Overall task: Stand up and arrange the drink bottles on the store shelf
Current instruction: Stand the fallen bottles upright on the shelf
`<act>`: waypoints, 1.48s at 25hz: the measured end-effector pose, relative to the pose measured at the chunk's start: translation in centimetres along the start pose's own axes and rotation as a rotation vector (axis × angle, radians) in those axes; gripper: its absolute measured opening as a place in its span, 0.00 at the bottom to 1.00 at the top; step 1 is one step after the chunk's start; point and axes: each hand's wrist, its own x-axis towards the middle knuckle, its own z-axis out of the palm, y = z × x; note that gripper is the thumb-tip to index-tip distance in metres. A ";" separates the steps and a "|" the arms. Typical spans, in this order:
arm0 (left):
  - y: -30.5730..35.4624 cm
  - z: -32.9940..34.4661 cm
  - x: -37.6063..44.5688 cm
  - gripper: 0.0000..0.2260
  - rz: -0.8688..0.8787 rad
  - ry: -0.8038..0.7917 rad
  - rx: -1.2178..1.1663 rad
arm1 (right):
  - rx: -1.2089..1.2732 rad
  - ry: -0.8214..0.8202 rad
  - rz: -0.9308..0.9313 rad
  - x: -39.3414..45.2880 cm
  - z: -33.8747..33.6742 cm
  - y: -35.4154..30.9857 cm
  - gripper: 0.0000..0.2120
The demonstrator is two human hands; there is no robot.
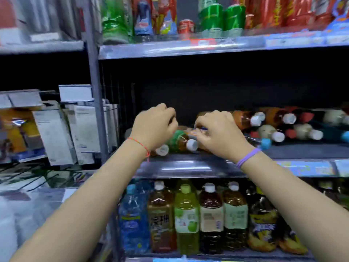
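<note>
Several drink bottles lie on their sides on the middle shelf (188, 165), caps toward me. A green-labelled tea bottle (176, 140) with a white cap lies at the left end, beside another white-capped bottle (162, 149). My left hand (154, 125) hovers over these two with its fingers curled; whether it holds anything is hidden. My right hand (217, 132) curls its fingers round a clear bottle with an orange and blue label (196, 131) just right of the green one. More toppled bottles (273, 127) lie piled to the right.
The lower shelf carries upright bottles (186, 214) in a row. The upper shelf (188, 47) holds green bottles and red cans. A grey upright post (94, 91) and a wire divider bound the bay on the left, with white boxes (54, 133) beyond.
</note>
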 end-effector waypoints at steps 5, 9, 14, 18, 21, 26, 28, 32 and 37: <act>-7.2 0.7 -2.5 0.20 -0.014 -0.358 -0.316 | -0.012 -0.180 0.104 1.6 2.2 -5.0 0.09; -8.6 1.5 -3.9 0.32 0.117 -0.541 -0.347 | 0.004 -0.220 0.182 1.7 2.6 -6.3 0.10; -8.9 0.8 -1.5 0.30 0.221 -0.643 -0.338 | 0.072 -0.238 0.186 1.4 2.7 -6.7 0.12; -9.0 1.5 -1.3 0.33 0.204 -0.619 -0.347 | 0.332 -0.323 0.253 1.4 2.8 -7.1 0.07; -9.7 2.1 -1.9 0.30 0.210 -0.508 -0.443 | 0.481 -0.267 0.276 1.4 3.1 -7.1 0.06; -10.0 1.0 -0.9 0.29 0.030 -0.068 -0.639 | 0.500 -0.104 0.408 3.1 2.3 -6.5 0.15; -9.9 0.6 -0.4 0.27 -0.118 0.103 -0.692 | 0.325 -0.242 0.437 3.2 2.3 -6.3 0.15; -8.7 1.4 0.6 0.27 -0.312 0.207 -0.637 | 0.109 -0.434 0.408 3.0 2.2 -7.1 0.17; -8.9 3.6 1.1 0.34 -0.496 0.138 -0.448 | 0.008 -0.577 0.357 2.9 1.8 -7.3 0.25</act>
